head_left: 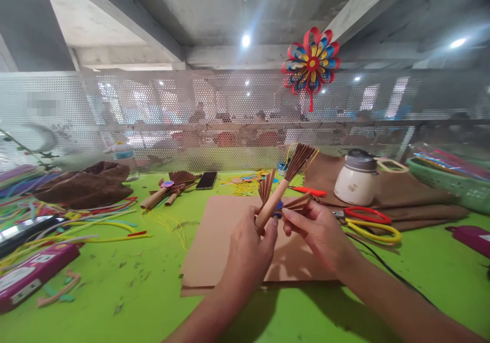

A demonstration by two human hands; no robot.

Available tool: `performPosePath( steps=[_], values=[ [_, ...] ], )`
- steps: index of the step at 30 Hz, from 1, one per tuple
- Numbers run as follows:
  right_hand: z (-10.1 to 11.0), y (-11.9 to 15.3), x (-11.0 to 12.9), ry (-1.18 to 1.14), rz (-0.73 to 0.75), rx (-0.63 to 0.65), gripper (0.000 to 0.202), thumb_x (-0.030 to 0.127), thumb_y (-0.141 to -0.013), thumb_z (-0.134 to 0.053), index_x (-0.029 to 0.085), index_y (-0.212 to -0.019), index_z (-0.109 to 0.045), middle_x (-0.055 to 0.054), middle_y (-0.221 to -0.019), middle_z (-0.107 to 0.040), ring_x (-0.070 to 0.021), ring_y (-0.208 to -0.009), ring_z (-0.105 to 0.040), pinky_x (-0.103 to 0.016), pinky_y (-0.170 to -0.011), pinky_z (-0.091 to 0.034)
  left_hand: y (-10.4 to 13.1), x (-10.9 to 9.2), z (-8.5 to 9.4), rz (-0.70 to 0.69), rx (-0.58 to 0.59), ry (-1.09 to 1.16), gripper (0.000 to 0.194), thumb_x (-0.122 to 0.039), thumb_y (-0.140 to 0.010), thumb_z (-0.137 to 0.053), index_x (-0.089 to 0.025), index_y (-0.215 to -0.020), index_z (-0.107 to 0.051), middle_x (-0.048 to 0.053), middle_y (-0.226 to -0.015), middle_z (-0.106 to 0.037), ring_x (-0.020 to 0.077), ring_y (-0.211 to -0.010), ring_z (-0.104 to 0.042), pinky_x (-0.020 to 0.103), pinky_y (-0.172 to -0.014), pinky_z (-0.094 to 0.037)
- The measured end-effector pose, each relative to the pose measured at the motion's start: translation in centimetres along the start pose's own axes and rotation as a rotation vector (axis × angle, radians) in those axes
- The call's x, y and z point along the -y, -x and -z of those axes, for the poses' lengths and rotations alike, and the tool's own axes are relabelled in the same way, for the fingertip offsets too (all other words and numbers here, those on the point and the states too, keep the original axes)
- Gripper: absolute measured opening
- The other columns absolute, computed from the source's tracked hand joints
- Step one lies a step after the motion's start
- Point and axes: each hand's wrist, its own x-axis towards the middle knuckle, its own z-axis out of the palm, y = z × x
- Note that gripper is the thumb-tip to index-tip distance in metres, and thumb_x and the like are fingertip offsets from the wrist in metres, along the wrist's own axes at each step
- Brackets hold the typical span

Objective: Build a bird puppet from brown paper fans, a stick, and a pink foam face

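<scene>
Above the cardboard (pixel 214 236), the left hand (pixel 250 241) is gripping a paper tube (pixel 273 202); the right hand (pixel 319 233) is pinching pleated paper (pixel 298 205).

I'm in a craft workshop, with paper sheets (pixel 218 230), scissors (pixel 367 220) and coloured strips (pixel 111 223) across a green table (pixel 153 292).

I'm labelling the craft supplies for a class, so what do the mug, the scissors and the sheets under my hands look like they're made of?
Mug: possibly glazed ceramic or coated metal, given its smooth, pale, softly shining body.
Scissors: glossy red and yellow handles, likely plastic; the visible blade part looks like grey metal.
Sheets: matte tan, thin-edged and flat, probably card or kraft paper.
</scene>
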Motion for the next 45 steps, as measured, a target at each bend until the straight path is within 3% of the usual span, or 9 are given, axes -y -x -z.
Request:
performPosePath(
  steps=[30, 45],
  values=[
    [-0.01, -0.09, -0.78, -0.045, 0.088, 0.009, 0.015, 0.027, -0.075, -0.078, 0.019, -0.083, -0.068, 0.000, -0.076, -0.066, -0.0125, -0.063, -0.063, -0.031, -0.069, -0.051, 0.05, 0.19, -0.07, 0.028, 0.023, -0.104, 0.020, -0.038, -0.091, -0.043, -0.021, -0.082, -0.047, -0.002, -0.064, -0.052, 0.0150, -0.057, -0.048, 0.024, -0.056, -0.030],
    [-0.30, 0.16, 0.00, -0.130, 0.003, 0.003, 0.017, 0.027, -0.073, -0.080, 0.017, -0.079, -0.067, 0.000, -0.071, -0.066, -0.0119, -0.061, -0.062, -0.028, -0.066, -0.051, 0.21, 0.11, -0.11, 0.031, 0.041, -0.087, 0.022, -0.040, -0.092, -0.042, -0.022, -0.082, -0.046, -0.002, -0.068, -0.053, 0.0152, -0.061, -0.050, 0.024, -0.058, -0.032]
  ],
)
